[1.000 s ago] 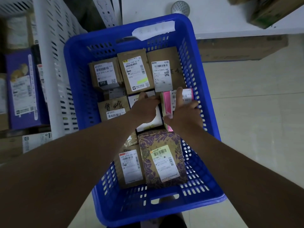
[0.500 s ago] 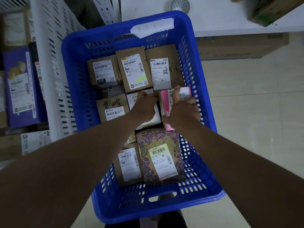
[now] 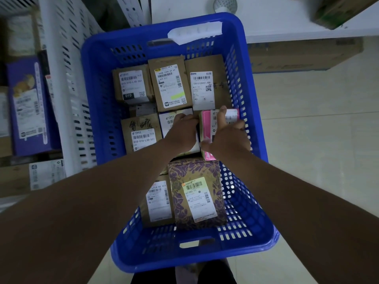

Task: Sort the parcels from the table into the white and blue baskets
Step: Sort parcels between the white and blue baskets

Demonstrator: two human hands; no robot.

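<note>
Head view: pink parcel (image 3: pixel 207 128) at frame centre-right inside the blue basket (image 3: pixel 98 64), right hand (image 3: pixel 229 134) gripping it, left hand (image 3: pixel 181 130) curled on the white parcel (image 3: pixel 167 121) beside it; best to seat the pink one flat by the right wall, label up.

Pale tiled floor (image 3: pixel 307 160) with thin grout lines, pretty dim lighting overall. White desk (image 3: pixel 276 17) up top, with a flat cardboard box (image 3: pixel 303 56) tucked underneath and a greenish carton (image 3: pixel 338 11) on its corner.
</note>
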